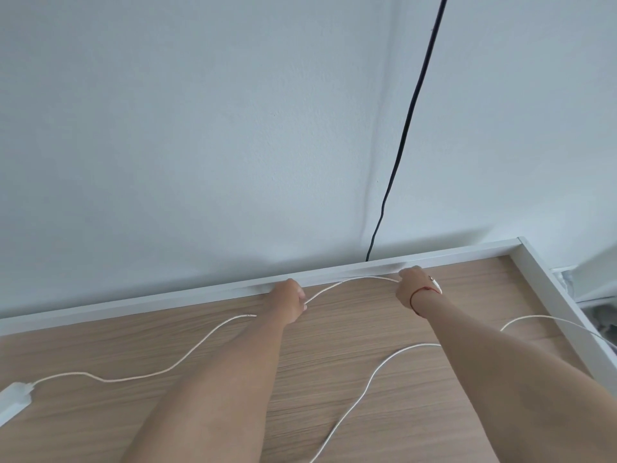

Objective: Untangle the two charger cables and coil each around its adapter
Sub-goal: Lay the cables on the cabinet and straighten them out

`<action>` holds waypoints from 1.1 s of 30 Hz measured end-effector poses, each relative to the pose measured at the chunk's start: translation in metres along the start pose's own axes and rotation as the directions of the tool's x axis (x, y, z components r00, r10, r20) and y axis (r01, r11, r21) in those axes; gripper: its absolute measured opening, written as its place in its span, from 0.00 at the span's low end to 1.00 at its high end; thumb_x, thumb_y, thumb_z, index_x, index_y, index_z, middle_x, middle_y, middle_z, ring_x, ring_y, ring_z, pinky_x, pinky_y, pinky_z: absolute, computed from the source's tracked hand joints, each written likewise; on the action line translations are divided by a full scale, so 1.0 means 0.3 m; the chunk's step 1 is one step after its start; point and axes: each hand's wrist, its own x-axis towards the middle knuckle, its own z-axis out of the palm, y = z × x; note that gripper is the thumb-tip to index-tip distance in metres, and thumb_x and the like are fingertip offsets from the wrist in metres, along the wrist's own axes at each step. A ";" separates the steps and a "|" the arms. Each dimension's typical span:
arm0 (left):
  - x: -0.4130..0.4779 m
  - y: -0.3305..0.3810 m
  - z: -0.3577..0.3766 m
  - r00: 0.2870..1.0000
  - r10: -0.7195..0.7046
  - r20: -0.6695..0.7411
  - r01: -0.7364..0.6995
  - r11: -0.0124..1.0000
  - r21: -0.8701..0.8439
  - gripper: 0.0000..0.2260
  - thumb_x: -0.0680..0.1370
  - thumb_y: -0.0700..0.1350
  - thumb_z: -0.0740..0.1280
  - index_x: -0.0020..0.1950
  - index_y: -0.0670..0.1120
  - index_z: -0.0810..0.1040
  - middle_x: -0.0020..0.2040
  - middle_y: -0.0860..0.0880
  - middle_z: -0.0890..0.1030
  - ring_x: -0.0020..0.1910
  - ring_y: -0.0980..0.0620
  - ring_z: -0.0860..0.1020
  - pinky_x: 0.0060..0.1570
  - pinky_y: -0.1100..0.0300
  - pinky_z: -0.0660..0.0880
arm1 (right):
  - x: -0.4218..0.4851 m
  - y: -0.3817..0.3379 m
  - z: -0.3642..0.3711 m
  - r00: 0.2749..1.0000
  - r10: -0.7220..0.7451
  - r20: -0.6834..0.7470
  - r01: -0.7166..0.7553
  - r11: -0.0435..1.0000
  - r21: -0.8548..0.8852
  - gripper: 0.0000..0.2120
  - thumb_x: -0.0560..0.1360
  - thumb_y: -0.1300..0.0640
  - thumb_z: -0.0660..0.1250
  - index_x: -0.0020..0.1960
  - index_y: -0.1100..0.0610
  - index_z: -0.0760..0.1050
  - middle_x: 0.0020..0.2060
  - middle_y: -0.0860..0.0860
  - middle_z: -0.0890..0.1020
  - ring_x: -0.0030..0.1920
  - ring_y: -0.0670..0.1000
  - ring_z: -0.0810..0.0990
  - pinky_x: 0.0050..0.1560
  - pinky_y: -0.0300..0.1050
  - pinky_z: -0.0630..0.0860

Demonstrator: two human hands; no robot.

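Fingers of both my hands pinch one white cable (350,281), stretched between left hand (289,299) and right hand (414,285) at the table's (200,345) far edge. Back from the left fingers it trails to a white adapter (15,397). A second cable (367,379) runs nearer me, apparently untangled. Next, I judge: coiling toward that adapter. No containers show.

Looked like a plain home room: wood-grain counter (334,372) with a white raised rim (167,300), pushed against a bare pale painted wall (200,128), a black cord (405,128) hanging down it.
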 end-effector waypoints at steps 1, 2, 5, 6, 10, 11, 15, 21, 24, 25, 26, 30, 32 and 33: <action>-0.011 0.004 -0.006 1.000 0.002 -0.004 -0.002 1.000 -0.012 0.11 0.76 0.45 0.70 0.57 0.46 0.79 0.57 0.48 0.80 0.57 0.47 0.78 0.58 0.55 0.74 | -0.008 -0.011 -0.005 1.000 -0.005 0.028 0.004 0.999 0.053 0.13 0.76 0.64 0.57 0.57 0.58 0.74 0.63 0.56 0.73 0.61 0.58 0.75 0.58 0.48 0.74; -0.024 0.008 -0.014 1.000 0.003 -0.010 -0.003 1.000 -0.018 0.12 0.76 0.47 0.70 0.57 0.46 0.78 0.57 0.49 0.80 0.57 0.47 0.78 0.57 0.56 0.74 | -0.020 -0.024 -0.010 0.999 -0.015 0.046 0.010 0.995 0.102 0.13 0.76 0.63 0.57 0.59 0.58 0.74 0.64 0.56 0.74 0.62 0.58 0.74 0.58 0.46 0.72; -0.066 0.017 -0.040 1.000 0.010 -0.013 -0.010 1.000 -0.030 0.06 0.76 0.49 0.68 0.45 0.47 0.79 0.51 0.46 0.81 0.53 0.45 0.79 0.49 0.57 0.74 | -0.074 -0.075 -0.028 0.998 -0.030 0.047 0.020 0.978 0.209 0.15 0.78 0.59 0.58 0.62 0.62 0.73 0.63 0.58 0.76 0.63 0.59 0.74 0.57 0.45 0.70; -0.079 0.016 -0.048 1.000 0.009 -0.013 -0.009 0.999 -0.039 0.08 0.75 0.50 0.67 0.39 0.48 0.76 0.47 0.44 0.80 0.52 0.44 0.79 0.45 0.58 0.73 | -0.095 -0.095 -0.034 0.998 -0.034 0.047 0.021 0.971 0.240 0.17 0.79 0.57 0.58 0.65 0.63 0.71 0.64 0.58 0.75 0.63 0.59 0.73 0.60 0.45 0.70; -0.153 -0.004 -0.097 1.000 -0.006 -0.029 0.005 0.998 -0.058 0.11 0.74 0.50 0.65 0.37 0.43 0.74 0.37 0.46 0.73 0.41 0.44 0.78 0.35 0.60 0.66 | -0.182 -0.181 -0.055 0.996 -0.086 0.040 0.073 0.963 0.260 0.19 0.81 0.55 0.56 0.68 0.65 0.68 0.67 0.59 0.72 0.67 0.59 0.71 0.64 0.47 0.68; -0.178 -0.015 -0.112 0.999 -0.012 -0.037 0.010 0.998 -0.057 0.12 0.74 0.49 0.64 0.37 0.42 0.73 0.34 0.47 0.71 0.36 0.45 0.74 0.34 0.60 0.65 | -0.205 -0.204 -0.056 0.994 -0.101 0.033 0.090 0.964 0.249 0.19 0.81 0.55 0.56 0.68 0.65 0.68 0.67 0.59 0.72 0.67 0.59 0.71 0.64 0.47 0.68; -0.273 -0.108 -0.170 0.995 -0.017 -0.093 0.014 0.999 -0.031 0.12 0.76 0.50 0.62 0.40 0.42 0.74 0.39 0.41 0.75 0.41 0.41 0.77 0.39 0.56 0.73 | -0.314 -0.311 -0.043 0.987 -0.160 0.031 0.150 0.965 0.215 0.19 0.81 0.54 0.56 0.68 0.64 0.68 0.67 0.58 0.72 0.67 0.58 0.71 0.64 0.46 0.68; -0.463 -0.346 -0.260 0.977 -0.070 -0.203 0.070 0.998 -0.009 0.13 0.78 0.54 0.61 0.57 0.48 0.76 0.57 0.48 0.78 0.56 0.45 0.78 0.49 0.58 0.71 | -0.532 -0.529 0.051 0.958 -0.284 0.029 0.275 0.945 0.178 0.17 0.80 0.54 0.56 0.64 0.62 0.71 0.66 0.56 0.72 0.64 0.57 0.74 0.62 0.48 0.71; -0.615 -0.529 -0.309 0.951 -0.118 -0.285 0.119 0.993 -0.015 0.21 0.79 0.55 0.60 0.68 0.47 0.72 0.66 0.48 0.75 0.63 0.46 0.74 0.58 0.56 0.71 | -0.704 -0.684 0.117 0.931 -0.364 0.033 0.355 0.923 0.149 0.13 0.80 0.54 0.57 0.57 0.61 0.73 0.60 0.57 0.74 0.54 0.57 0.76 0.54 0.46 0.74; -0.673 -0.593 -0.321 0.939 -0.147 -0.311 0.143 0.989 -0.036 0.22 0.79 0.56 0.60 0.69 0.47 0.71 0.67 0.48 0.74 0.65 0.46 0.74 0.59 0.56 0.70 | -0.766 -0.738 0.144 0.918 -0.394 0.037 0.386 0.912 0.136 0.16 0.80 0.54 0.57 0.62 0.61 0.72 0.62 0.57 0.74 0.57 0.58 0.76 0.55 0.47 0.73; -0.730 -0.661 -0.334 0.926 -0.176 -0.335 0.165 0.984 -0.061 0.21 0.79 0.55 0.60 0.69 0.47 0.72 0.67 0.48 0.74 0.65 0.46 0.73 0.59 0.56 0.70 | -0.825 -0.796 0.172 0.902 -0.430 0.035 0.424 0.898 0.115 0.18 0.80 0.54 0.57 0.67 0.62 0.70 0.65 0.57 0.73 0.62 0.58 0.74 0.59 0.47 0.72; -0.945 -0.936 -0.367 0.879 -0.287 -0.381 0.261 0.958 -0.118 0.16 0.78 0.53 0.61 0.58 0.45 0.78 0.59 0.46 0.79 0.59 0.44 0.77 0.51 0.56 0.72 | -1.051 -1.018 0.304 0.828 -0.555 0.081 0.551 0.832 0.073 0.21 0.80 0.53 0.58 0.70 0.62 0.67 0.69 0.57 0.70 0.68 0.57 0.70 0.66 0.48 0.68; -1.031 -1.068 -0.381 0.860 -0.350 -0.372 0.310 0.936 -0.165 0.14 0.77 0.52 0.61 0.54 0.45 0.79 0.54 0.46 0.80 0.53 0.44 0.77 0.46 0.58 0.71 | -1.147 -1.118 0.364 0.786 -0.609 0.105 0.607 0.793 0.053 0.21 0.80 0.53 0.59 0.70 0.62 0.68 0.69 0.57 0.70 0.69 0.57 0.70 0.66 0.48 0.68; -1.066 -1.127 -0.387 0.849 -0.381 -0.365 0.334 0.924 -0.189 0.13 0.77 0.51 0.61 0.53 0.45 0.78 0.52 0.47 0.80 0.51 0.45 0.77 0.45 0.58 0.70 | -1.190 -1.164 0.389 0.768 -0.630 0.116 0.630 0.775 0.042 0.21 0.80 0.52 0.59 0.70 0.61 0.68 0.69 0.57 0.70 0.68 0.57 0.70 0.66 0.48 0.68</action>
